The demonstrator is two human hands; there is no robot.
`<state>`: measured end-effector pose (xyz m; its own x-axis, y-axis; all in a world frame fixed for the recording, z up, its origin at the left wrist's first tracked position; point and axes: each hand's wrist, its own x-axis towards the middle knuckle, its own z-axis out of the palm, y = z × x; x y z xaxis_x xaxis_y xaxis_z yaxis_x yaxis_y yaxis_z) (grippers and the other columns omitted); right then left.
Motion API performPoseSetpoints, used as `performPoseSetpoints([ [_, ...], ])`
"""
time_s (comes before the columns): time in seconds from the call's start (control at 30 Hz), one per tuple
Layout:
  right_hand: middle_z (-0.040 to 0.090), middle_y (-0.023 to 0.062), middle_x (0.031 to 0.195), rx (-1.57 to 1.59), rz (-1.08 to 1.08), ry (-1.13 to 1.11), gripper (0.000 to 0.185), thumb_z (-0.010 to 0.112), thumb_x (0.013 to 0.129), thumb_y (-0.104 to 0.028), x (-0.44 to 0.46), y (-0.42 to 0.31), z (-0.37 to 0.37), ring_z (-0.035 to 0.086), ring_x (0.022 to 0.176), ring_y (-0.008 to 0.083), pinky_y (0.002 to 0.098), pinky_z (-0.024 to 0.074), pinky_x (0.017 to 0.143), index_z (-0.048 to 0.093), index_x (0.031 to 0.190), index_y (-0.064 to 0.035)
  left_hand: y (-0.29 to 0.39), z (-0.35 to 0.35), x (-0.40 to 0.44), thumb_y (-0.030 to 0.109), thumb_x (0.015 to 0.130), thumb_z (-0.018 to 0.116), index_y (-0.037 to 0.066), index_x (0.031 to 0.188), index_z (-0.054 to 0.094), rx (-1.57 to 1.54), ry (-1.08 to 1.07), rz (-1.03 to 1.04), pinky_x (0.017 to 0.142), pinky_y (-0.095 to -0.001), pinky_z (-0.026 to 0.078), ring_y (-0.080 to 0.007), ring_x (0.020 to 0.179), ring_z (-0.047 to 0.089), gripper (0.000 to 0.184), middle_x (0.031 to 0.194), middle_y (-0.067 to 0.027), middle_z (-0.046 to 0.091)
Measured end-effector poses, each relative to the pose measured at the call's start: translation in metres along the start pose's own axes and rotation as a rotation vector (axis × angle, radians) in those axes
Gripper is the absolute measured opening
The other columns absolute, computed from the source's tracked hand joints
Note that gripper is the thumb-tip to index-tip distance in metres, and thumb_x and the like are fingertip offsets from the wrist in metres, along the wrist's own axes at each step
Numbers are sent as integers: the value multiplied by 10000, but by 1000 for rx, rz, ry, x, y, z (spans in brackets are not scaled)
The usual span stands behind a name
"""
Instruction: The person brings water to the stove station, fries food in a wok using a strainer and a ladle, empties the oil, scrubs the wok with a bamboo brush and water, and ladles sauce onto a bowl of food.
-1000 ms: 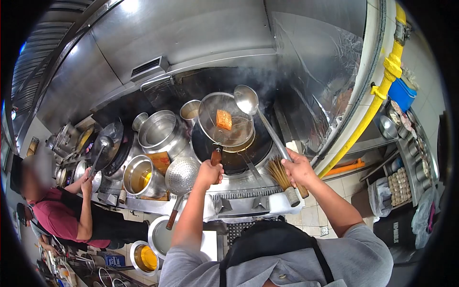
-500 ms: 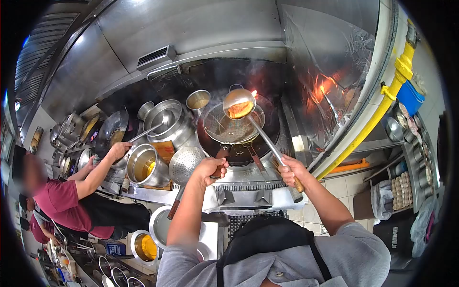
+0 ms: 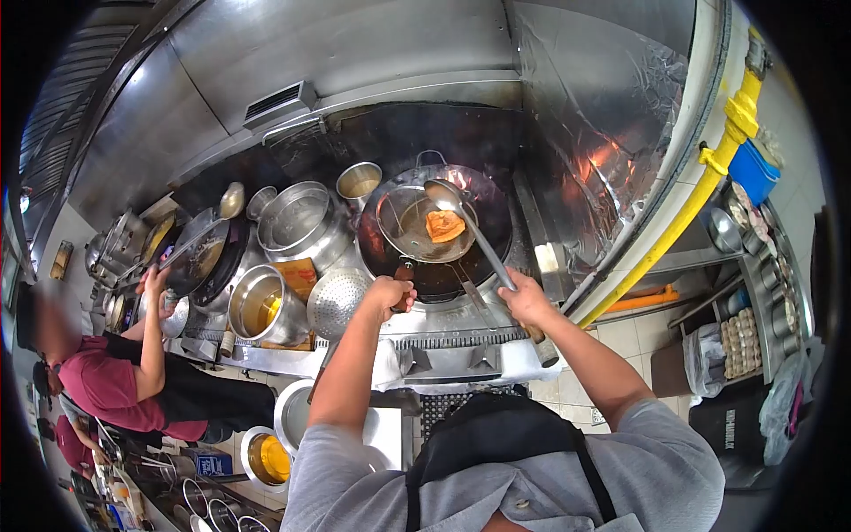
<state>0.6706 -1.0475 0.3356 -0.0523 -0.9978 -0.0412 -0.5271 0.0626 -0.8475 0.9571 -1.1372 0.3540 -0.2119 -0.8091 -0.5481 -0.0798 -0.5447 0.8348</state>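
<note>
My left hand [image 3: 392, 298] is closed around the dark wooden handle of a round mesh strainer [image 3: 412, 238], which sits over a large black wok [image 3: 496, 226] on the stove. A piece of orange-brown food [image 3: 444, 226] lies in the strainer. My right hand [image 3: 529, 303] is closed around the long handle of a metal ladle [image 3: 445, 195]. Its bowl is tilted just above and beside the food. A second handle [image 3: 479, 301] sticks out from the wok's near side, between my hands. Left of my left hand lies a perforated skimmer [image 3: 339, 301].
To the left stand a pot of yellow oil [image 3: 241, 301], a large metal pot [image 3: 266, 226] and a small pot [image 3: 359, 167]. A co-worker [image 3: 111, 381] holds a ladle over another wok [image 3: 191, 257]. A yellow pipe [image 3: 674, 239] runs along the right side.
The orange food has gone from the ladle into the strainer, and the ladle's bowl has tipped and lowered. The co-worker's ladle has moved left to the other wok.
</note>
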Motion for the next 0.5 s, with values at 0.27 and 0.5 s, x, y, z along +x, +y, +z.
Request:
performPoseSetpoints([
  [0.27, 568, 213, 1146, -12, 38, 94, 539, 554, 834, -138, 22, 9, 20, 591, 995, 263, 313, 447, 863, 373, 1323, 2, 6, -13, 31, 175, 895, 498, 1, 952, 520, 138, 130, -179, 488, -357, 483, -222, 568, 594, 185, 709, -142, 599],
  [0.5, 521, 218, 1217, -173, -91, 36, 541, 570, 819, -126, 18, -23, 15, 499, 1149, 310, 334, 381, 964, 383, 1315, -14, -23, -24, 22, 341, 852, 568, -46, 1004, 527, 168, 57, -173, 568, -372, 548, -275, 638, 639, 419, 833, -186, 630],
])
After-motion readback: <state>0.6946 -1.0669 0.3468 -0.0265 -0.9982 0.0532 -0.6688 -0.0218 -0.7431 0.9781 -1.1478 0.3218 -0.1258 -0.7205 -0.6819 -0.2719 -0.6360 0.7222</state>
